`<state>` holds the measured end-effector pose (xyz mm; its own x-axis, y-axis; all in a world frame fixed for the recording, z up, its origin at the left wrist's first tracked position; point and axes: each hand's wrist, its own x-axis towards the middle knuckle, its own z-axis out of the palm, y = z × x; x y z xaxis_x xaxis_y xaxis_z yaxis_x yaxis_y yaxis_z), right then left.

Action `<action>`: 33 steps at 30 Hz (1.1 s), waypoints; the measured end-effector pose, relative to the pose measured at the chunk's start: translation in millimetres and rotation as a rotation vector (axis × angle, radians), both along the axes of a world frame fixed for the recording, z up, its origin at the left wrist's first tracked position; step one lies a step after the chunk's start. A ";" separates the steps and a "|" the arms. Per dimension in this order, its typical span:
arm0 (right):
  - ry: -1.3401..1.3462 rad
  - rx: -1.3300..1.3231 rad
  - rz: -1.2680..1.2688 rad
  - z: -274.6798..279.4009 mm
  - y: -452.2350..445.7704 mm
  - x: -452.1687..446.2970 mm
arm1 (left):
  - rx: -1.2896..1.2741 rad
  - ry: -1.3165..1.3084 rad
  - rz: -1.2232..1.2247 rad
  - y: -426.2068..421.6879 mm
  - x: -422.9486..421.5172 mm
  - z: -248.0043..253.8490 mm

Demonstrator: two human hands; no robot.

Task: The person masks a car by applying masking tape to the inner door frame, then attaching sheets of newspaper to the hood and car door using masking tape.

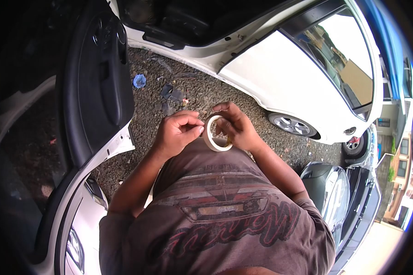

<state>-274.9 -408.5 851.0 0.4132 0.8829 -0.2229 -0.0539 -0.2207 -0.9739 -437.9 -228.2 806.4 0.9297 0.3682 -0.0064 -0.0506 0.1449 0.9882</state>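
A pale roll of masking tape (223, 149) is held upright in front of my torso. My right hand (241, 128) grips it from the right, with fingers through the ring and around its far side. My left hand (179, 132) is at the roll's left edge, thumb and forefinger pinched together. The pinch seems to touch the tape's rim, but I cannot make out whether a loose tape end is between the fingertips. Both hands are just above my lap, over the dark printed shirt (234, 229).
An open car door with a black inner panel (96, 87) stands on my left. Ahead and right is a white car body (266, 68) with a rear wheel (291, 123). Blue crumpled litter (139, 81) and dark scraps (172, 93) lie on the gravel (147, 66). More vehicles stand at right.
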 end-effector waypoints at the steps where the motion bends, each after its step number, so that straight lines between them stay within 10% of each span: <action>1: -0.011 0.007 -0.004 0.8 -0.3 -0.6 | 0.053 -0.004 0.007 0.2 -0.3 1.7; 9: -0.159 0.014 0.010 1.0 -1.7 0.4 | -0.062 -0.105 0.019 -4.4 -2.3 11.6; 14: -0.190 -0.006 0.011 5.8 0.1 -0.1 | 0.669 -0.297 0.126 3.9 -0.3 18.5; 24: -0.238 -0.015 0.059 14.3 5.7 2.3 | 0.672 -0.304 0.119 9.8 10.9 23.6; 33: -0.152 -0.061 0.111 6.9 7.4 9.3 | -0.318 -0.153 0.027 1.3 1.6 3.3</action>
<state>-265.7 -401.1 857.9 0.3474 0.9117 -0.2193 0.1211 -0.2755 -0.9537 -436.3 -226.8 809.7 0.9185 0.3951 0.0140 -0.2028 0.4406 0.8745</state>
